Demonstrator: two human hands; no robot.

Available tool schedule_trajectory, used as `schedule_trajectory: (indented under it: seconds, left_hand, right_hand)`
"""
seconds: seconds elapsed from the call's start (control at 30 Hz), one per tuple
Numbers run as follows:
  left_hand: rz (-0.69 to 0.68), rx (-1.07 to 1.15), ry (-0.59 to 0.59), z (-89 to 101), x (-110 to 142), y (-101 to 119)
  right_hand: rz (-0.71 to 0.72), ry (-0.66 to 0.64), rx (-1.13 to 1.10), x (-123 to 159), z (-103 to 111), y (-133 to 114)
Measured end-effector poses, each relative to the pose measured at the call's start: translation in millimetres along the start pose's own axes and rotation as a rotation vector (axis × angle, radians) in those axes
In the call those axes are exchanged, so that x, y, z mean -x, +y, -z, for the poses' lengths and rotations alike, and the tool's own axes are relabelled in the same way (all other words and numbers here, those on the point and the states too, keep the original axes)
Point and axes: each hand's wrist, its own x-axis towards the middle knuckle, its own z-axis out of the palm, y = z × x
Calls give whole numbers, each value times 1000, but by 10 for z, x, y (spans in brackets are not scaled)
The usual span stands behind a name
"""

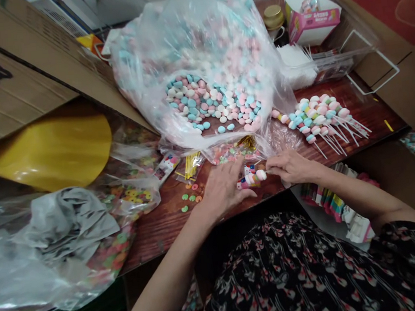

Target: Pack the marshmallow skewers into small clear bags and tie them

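Observation:
A short candy skewer (253, 178) with pink and white pieces lies between my hands near the table's front edge, over a small printed wrapper (249, 170). My right hand (289, 166) pinches its stick at the right end. My left hand (225, 185) rests at the other end, fingers stretched and thumb apart, beside the candies; part of the skewer's left end is hard to make out. Loose ring candies (191, 197) lie left of that hand. Behind both hands, a big clear bag (194, 33) of pink, white and blue candies gapes toward me.
Finished candy skewers (318, 116) are heaped at the right. Gold twist ties (193, 166) lie behind my left hand. At the left are a grey cloth (69, 222), bags of ring candies and a cardboard box (17, 71). A clear plastic tray (359, 45) stands at the back right.

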Motion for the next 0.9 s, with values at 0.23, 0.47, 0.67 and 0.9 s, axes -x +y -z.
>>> schedule_trajectory:
  seconds: [0.23,0.47,0.67,0.9]
  left_hand:
    - [58,-364,10,-94,169,-63]
    - [102,8,-195,-117,145,-95]
    - [-83,449,-495,-35,143,-130]
    - [-29,434,-482,-45,118,-136]
  right_hand:
    - [-102,107,-302,84,-166,113]
    - [105,282,-37,71,-153,69]
    - [375,228,342,53,33,17]
    - [362,103,315,46,256,3]
